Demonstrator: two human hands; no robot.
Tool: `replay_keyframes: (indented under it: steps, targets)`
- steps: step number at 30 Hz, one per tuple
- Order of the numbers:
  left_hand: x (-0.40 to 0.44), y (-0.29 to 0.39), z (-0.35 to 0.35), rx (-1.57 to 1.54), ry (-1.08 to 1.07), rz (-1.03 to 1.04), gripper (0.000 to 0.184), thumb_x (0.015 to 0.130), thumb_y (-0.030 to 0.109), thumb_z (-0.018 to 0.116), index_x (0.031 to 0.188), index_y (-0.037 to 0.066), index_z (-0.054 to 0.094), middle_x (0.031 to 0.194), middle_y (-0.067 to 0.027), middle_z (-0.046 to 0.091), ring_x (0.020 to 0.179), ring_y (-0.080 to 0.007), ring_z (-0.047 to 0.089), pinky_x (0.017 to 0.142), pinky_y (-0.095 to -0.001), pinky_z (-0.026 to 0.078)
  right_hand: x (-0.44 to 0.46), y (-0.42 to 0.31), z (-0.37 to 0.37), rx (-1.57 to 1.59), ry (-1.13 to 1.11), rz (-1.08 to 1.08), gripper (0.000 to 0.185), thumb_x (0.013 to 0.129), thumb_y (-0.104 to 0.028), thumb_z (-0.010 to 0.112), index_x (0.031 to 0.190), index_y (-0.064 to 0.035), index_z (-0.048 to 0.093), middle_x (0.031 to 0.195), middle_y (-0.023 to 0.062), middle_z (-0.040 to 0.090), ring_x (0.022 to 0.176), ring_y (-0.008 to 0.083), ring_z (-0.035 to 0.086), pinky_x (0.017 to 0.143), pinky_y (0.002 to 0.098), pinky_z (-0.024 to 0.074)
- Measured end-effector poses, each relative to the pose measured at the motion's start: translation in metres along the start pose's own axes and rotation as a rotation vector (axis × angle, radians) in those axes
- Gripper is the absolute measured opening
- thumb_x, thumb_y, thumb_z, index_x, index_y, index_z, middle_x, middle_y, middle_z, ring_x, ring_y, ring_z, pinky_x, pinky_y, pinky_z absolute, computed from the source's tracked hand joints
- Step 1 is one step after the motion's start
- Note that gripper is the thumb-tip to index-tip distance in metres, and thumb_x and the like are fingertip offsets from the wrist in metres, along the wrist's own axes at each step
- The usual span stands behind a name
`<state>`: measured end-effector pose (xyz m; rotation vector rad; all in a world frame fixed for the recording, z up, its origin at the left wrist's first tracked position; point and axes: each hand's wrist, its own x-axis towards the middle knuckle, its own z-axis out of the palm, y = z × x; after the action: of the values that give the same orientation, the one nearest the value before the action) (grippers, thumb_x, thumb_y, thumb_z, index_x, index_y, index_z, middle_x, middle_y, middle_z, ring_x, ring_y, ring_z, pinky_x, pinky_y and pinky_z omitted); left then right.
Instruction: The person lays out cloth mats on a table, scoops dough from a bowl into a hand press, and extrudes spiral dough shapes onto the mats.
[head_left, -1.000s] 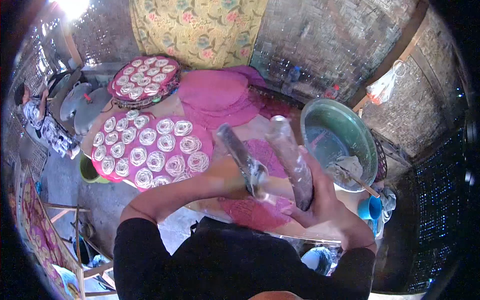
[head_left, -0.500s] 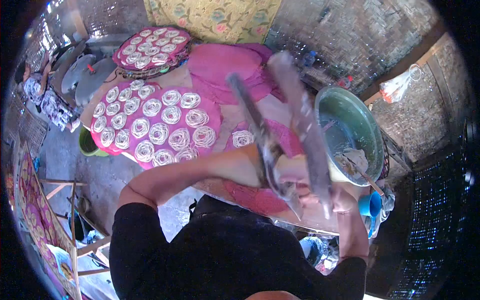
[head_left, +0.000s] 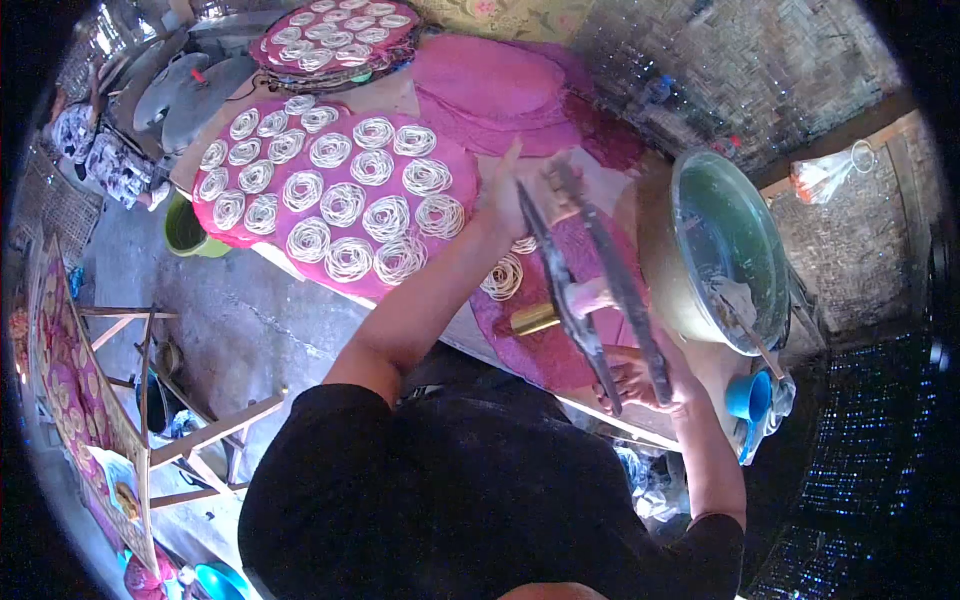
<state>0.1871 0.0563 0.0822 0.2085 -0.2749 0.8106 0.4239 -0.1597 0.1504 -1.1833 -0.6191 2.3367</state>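
A long two-bar hand press [head_left: 622,290] slants over the near right of the table, its dark bars apart. A brass cylinder [head_left: 535,319] sticks out to its left. A pale, rounded piece [head_left: 588,297] shows between the bars; I cannot tell its material. My left hand [head_left: 515,195], partly blurred, is closed around the bars' far end with the thumb up. At the near end, my right hand [head_left: 645,385] curls its fingers around the bars. Beneath lies a pink mesh sheet [head_left: 555,350], with a coil of pale strands [head_left: 502,277] beside the press.
More coils [head_left: 343,203] cover a pink sheet [head_left: 455,185] at left. Behind are stacked pink sheets [head_left: 490,80]. A large green basin [head_left: 665,260] and blue mug [head_left: 748,397] stand at right. A person in patterned clothes [head_left: 115,160] is at far left.
My left hand has moved from the press's near end to its far end. The press has turned, bringing the brass cylinder into sight. The view has shifted, too.
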Motion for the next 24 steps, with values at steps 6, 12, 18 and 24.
replay_keyframes:
  steps: [6,12,18,24]
  targets:
    - [-0.026,-0.017,-0.057,-0.077,0.309,0.202,0.07,0.084,0.07,0.03,0.101,0.006,0.052,0.092,-0.0131,0.058,0.082,-0.0313,0.057,0.059,-0.0369,0.048,0.01,-0.001,0.017,-0.229,0.218,0.108,0.075,0.086,-0.067,0.034,0.118,-0.0007,0.051,0.084,0.0177,0.064,0.067,0.0263,0.066,0.057,0.0362,0.0544]
    - [-0.025,0.012,-0.013,0.119,0.087,0.313,0.047,0.087,0.059,0.039,0.092,0.013,0.052,0.083,-0.0065,0.055,0.08,-0.0265,0.054,0.066,-0.0385,0.049,0.009,-0.015,0.051,-0.394,0.31,-0.008,0.062,0.089,-0.06,0.037,0.109,-0.0032,0.051,0.077,0.0114,0.062,0.061,0.0211,0.063,0.053,0.0335,0.0521]
    - [-0.044,-0.003,0.014,0.098,0.181,0.381,0.043,0.089,0.056,0.039,0.09,0.014,0.051,0.079,-0.0043,0.053,0.077,-0.0249,0.053,0.066,-0.0368,0.048,-0.014,-0.013,0.073,-0.331,0.338,0.066,0.064,0.086,-0.064,0.041,0.093,-0.0032,0.058,0.069,0.0102,0.061,0.055,0.0192,0.06,0.05,0.0296,0.0482]
    - [-0.027,0.003,0.01,0.064,0.149,0.374,0.043,0.088,0.055,0.04,0.088,0.013,0.051,0.076,-0.0048,0.052,0.075,-0.0249,0.053,0.064,-0.0372,0.047,-0.007,-0.018,0.07,-0.559,0.436,-0.038,0.068,0.086,-0.065,0.04,0.091,-0.0008,0.06,0.063,0.0089,0.06,0.052,0.0167,0.06,0.045,0.027,0.0479]
